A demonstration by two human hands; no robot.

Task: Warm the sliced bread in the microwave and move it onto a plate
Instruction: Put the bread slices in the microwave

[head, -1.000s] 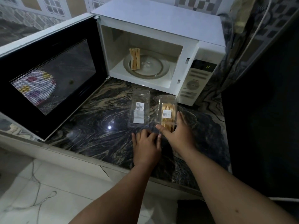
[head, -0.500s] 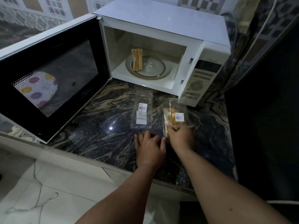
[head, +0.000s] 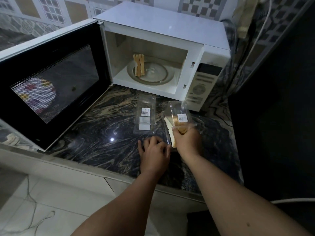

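The white microwave (head: 170, 26) stands open, its door (head: 51, 79) swung out to the left. A few bread slices (head: 139, 65) stand on edge on the glass turntable (head: 153, 75) inside. An empty clear plastic pack (head: 145, 116) lies on the dark marble counter (head: 102, 126). To its right is a second clear pack (head: 179, 113) with bread slices in it, its lid lifted. My right hand (head: 186, 139) grips the bread in that pack. My left hand (head: 154, 155) rests flat on the counter, its fingers at the pack's near edge.
A plate with coloured dots (head: 35, 97) shows through the door's mesh window. The microwave's control panel (head: 202, 86) faces front right. A white cable (head: 260, 33) runs down the tiled wall at right. The counter's front edge (head: 85, 166) lies near my arms.
My right hand has closed on the bread pack and raised its lid; the pack has tilted and shifted right. My left hand has stayed on the counter.
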